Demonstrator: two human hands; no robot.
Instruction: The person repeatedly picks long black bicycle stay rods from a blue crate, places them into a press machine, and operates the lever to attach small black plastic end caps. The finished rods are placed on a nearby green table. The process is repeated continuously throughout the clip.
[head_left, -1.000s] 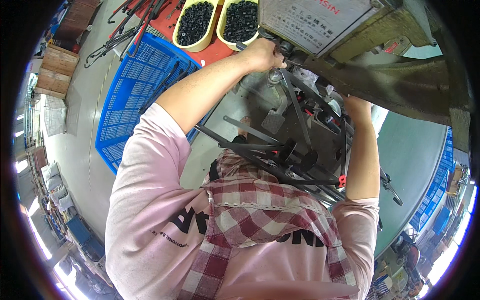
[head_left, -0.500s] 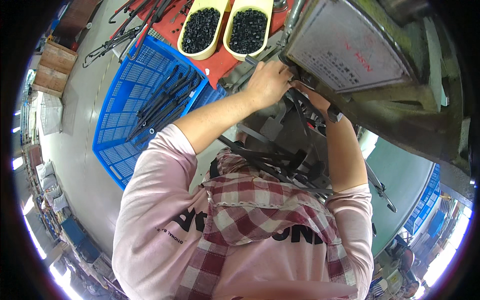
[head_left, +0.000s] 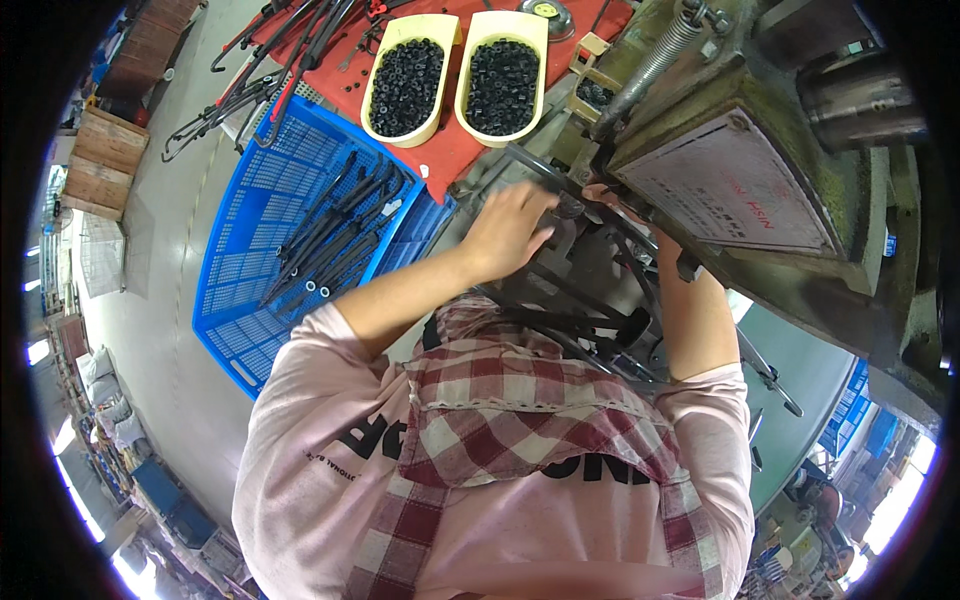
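My left hand (head_left: 512, 228) is curled around the end of a black metal rod (head_left: 540, 172) at the lower left edge of a grey-green press machine (head_left: 760, 130). My right hand (head_left: 604, 194) is tucked under the machine's head and grips the same rod; most of that hand is hidden. More black rod frames (head_left: 590, 310) lie across my lap below both hands, over a pink shirt and a checked apron.
A blue plastic crate (head_left: 250, 300) with several black rods stands at my left. Two cream trays (head_left: 388, 128) (head_left: 464, 118) of small black parts sit on a red mat (head_left: 452, 160) behind it. Loose rods lie farther back on the grey floor (head_left: 170, 330).
The view has tilted, so the crate and trays show more fully. Both hands stay at the machine's underside, and my right hand has slid further under its head.
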